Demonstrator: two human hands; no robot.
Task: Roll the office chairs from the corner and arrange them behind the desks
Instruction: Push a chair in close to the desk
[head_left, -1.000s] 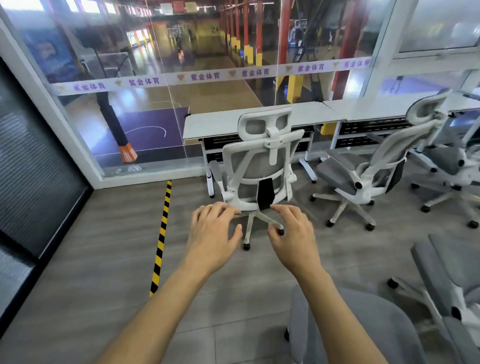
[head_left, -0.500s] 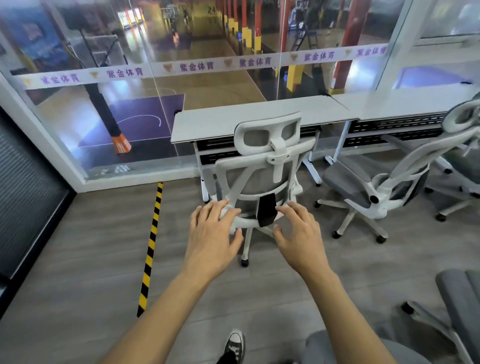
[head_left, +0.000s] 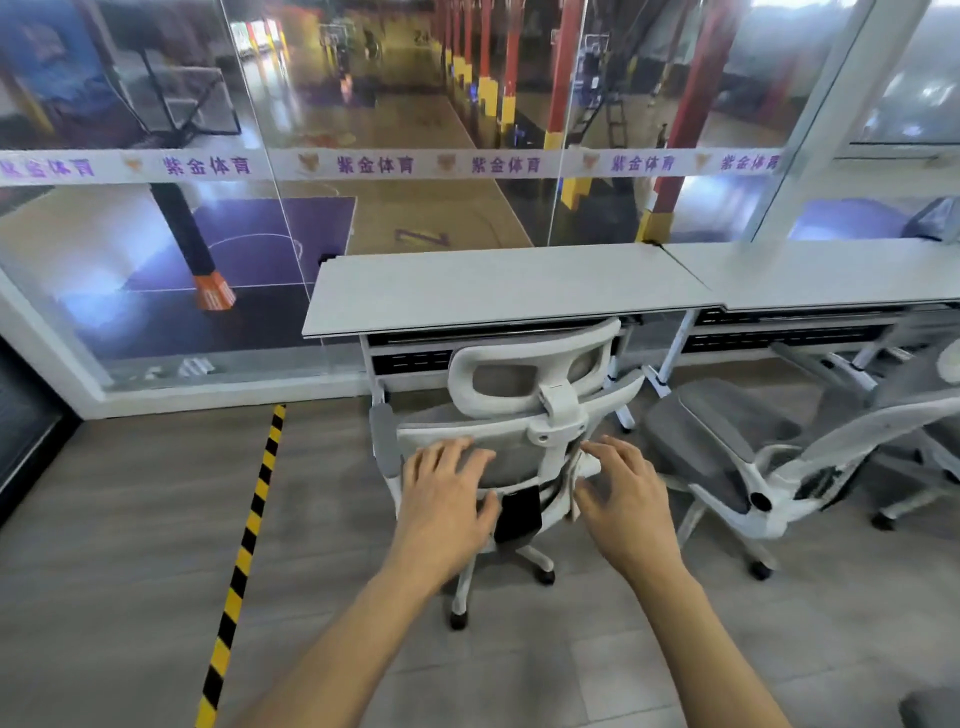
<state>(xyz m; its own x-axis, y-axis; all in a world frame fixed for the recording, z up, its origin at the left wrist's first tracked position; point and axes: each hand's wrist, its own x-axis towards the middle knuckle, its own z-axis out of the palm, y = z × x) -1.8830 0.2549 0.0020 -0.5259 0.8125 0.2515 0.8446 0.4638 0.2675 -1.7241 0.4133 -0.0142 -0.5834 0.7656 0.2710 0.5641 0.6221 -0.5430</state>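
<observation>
Head view: a white mesh office chair stands just behind the left desk. Left hand and right hand, fingers spread, touch its backrest. It likely rolls easily; the rigid frame suits pushing. Two desks, at least two chairs visible.

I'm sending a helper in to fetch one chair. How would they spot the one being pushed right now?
Find the leftmost white desk along the glass wall. The white-framed office chair directly behind it, headrest nearly under the desk edge, is the one. Unlike the reclined chair to its right, it stands upright with both hands at its backrest.
</observation>
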